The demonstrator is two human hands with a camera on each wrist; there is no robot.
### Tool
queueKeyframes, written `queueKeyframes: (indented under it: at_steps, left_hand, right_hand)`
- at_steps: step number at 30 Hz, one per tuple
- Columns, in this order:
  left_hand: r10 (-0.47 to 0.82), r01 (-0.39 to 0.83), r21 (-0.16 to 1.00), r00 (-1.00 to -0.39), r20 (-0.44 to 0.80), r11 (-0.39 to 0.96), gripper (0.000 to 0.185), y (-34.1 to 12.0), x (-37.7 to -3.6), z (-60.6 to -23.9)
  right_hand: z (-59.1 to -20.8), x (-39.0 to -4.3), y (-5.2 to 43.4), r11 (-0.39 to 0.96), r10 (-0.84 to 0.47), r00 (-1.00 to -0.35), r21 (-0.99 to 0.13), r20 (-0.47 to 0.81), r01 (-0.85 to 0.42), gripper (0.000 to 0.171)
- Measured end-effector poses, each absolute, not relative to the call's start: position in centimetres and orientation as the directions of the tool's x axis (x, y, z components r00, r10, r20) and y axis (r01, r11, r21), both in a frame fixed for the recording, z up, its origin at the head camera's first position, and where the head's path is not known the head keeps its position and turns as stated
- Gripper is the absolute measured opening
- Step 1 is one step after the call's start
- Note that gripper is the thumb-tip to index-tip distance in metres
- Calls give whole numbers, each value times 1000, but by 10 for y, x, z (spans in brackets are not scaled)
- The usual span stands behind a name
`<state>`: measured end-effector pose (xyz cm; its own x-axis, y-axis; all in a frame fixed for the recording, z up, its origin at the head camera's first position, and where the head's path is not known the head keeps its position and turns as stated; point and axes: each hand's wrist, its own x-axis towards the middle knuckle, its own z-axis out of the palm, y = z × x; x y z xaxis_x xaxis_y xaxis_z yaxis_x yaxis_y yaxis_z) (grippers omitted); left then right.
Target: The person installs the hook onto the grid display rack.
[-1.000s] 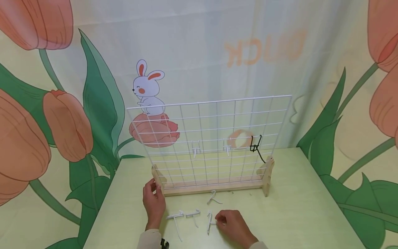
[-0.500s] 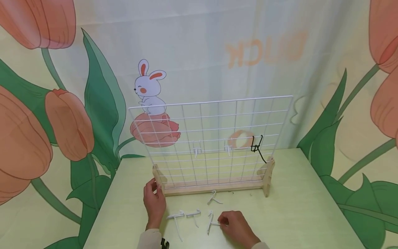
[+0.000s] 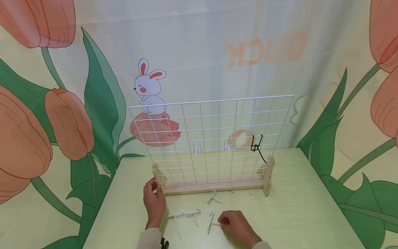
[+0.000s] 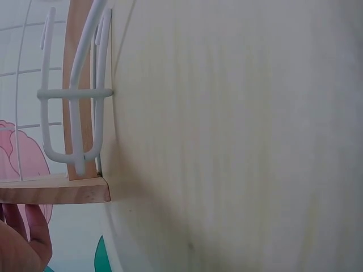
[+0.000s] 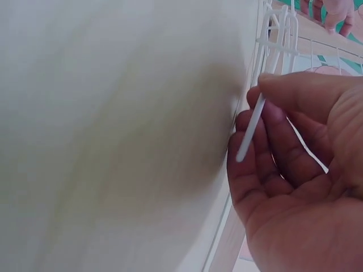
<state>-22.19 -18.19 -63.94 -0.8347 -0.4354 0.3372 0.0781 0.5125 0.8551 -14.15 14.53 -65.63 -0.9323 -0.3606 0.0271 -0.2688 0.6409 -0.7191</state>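
Observation:
My left hand [image 3: 154,202] rests at the outer side of the wooden left foot [image 3: 158,178] of a white wire grid rack [image 3: 208,131]; in the left wrist view its fingertips [image 4: 37,218] touch the wood. My right hand [image 3: 237,226] pinches the prong of a white wire hook [image 3: 210,222] between thumb and fingers. In the right wrist view, the prong [image 5: 249,130] sticks out past the fingertips, and the hook's looped end lies farther off. To its left lie two more white hooks [image 3: 176,215] [image 3: 194,213], and another white hook [image 3: 214,197] lies near the rack's base.
On the grid hang two white hooks [image 3: 197,150] [image 3: 228,148] and one black hook [image 3: 256,147] at the right. A wooden base bar [image 3: 214,187] joins the feet. Behind the pale table [image 3: 298,207] hangs a printed curtain [image 3: 199,52] with tulips and a rabbit.
My right hand has shifted slightly to the right along the hook's prong, showing more of it. The left hand stays at the rack's foot.

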Motion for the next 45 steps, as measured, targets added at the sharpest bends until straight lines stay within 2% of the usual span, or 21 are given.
queueKeyframes:
  at_steps: [10, 17, 30, 38, 45]
  left_hand:
    - [-439, 82, 843, -824, 357, 532, 36, -183, -222, -640]
    - [-435, 77, 844, -830, 350, 531, 37, -183, -222, -639]
    - [-452, 70, 864, -829, 329, 499, 37, -183, -224, -645]
    - [-446, 79, 856, -827, 342, 511, 37, -183, -223, -645]
    - [-439, 90, 855, -827, 350, 511, 37, -182, -223, -644]
  right_hand:
    - [-657, -145, 149, 609, -366, -930, -761, -18, -225, 14]
    - [-657, -143, 148, 556, -339, -940, -800, 31, -227, 12]
    - [-651, -138, 139, 479, -191, -979, -863, 75, -160, 3]
    - [-642, -136, 136, 409, -117, -989, -902, 94, -134, 5]
    - [-628, -135, 131, 339, -73, -984, -924, 161, -176, 11]
